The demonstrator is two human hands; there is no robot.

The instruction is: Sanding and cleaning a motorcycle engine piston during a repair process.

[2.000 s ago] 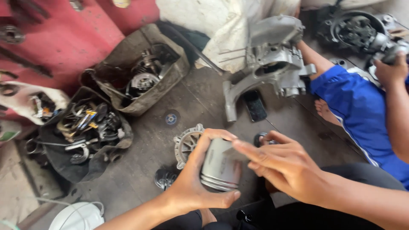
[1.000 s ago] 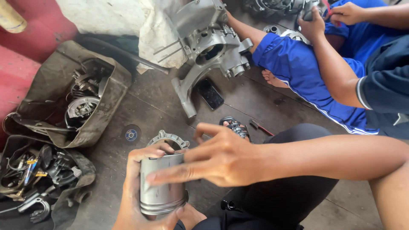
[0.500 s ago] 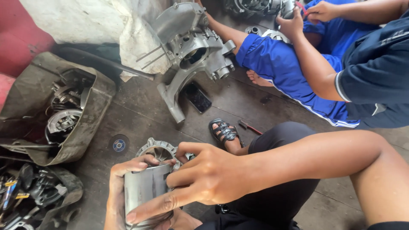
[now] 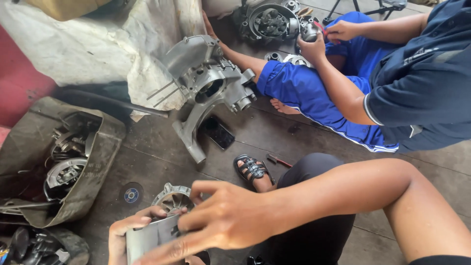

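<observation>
Since earlier, metal cylinder [image 4: 149, 238] dropped toward 7 o'clock. Left hand [image 4: 128, 235] cups it, right hand [image 4: 223, 223] closed over top. Likely heavy, rigid, slick; hold by sides.

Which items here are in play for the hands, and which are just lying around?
In hand:
left hand
right hand
shiny grey metal cylinder

Lying about:
finned round metal part
grey engine casing
small blue-centred disc
black phone

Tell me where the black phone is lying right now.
The black phone lies on the concrete floor, centre of the head view, just right of the grey engine crankcase and above the sandalled foot.
</observation>
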